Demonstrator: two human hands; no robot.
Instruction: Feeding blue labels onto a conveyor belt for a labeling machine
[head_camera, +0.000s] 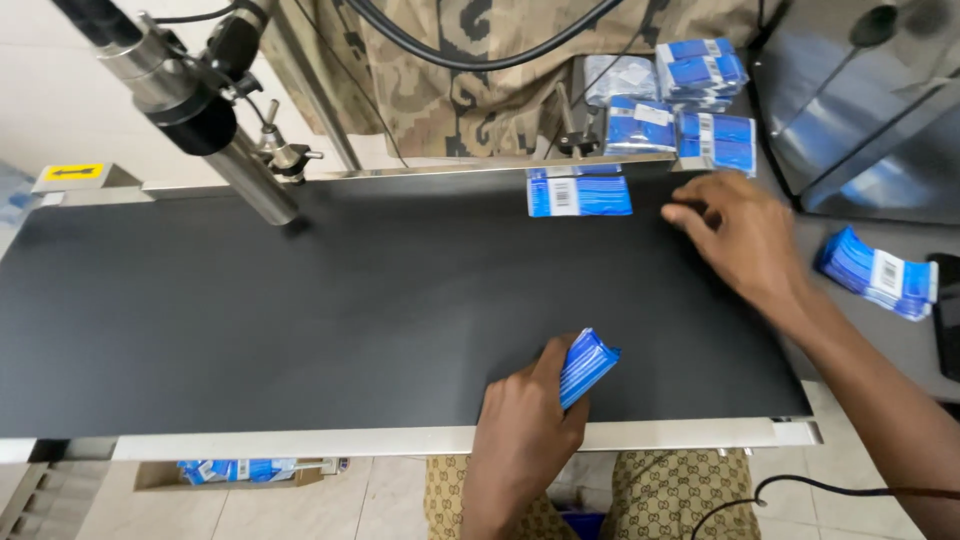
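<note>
**Mia:** What is the left hand doing?

**Ben:** Its fingers are wrapped around a small stack of shiny blue plastic packets. The stack sticks up out of the fist, over the near edge of the wide black belt.

**Mia:** And the right hand?

**Ben:** It lies flat on the far right part of the belt. Its fingers are stretched out and a bit spread, holding nothing. Just past the fingertips, to their left, one flat blue and white packet lies on the belt by the far edge. I cannot tell if the fingertips touch it.

**Mia:** What else is near?

**Ben:** Beyond the right hand's fingers there is a pile of more blue packets on the grey desk. To the right of that hand, another little bunch of blue packets lies on the desk. Far to the left of both hands, a silver metal tube with a black head leans down over the belt. Below the left hand, a brown box with blue packets sits on the floor.
</note>
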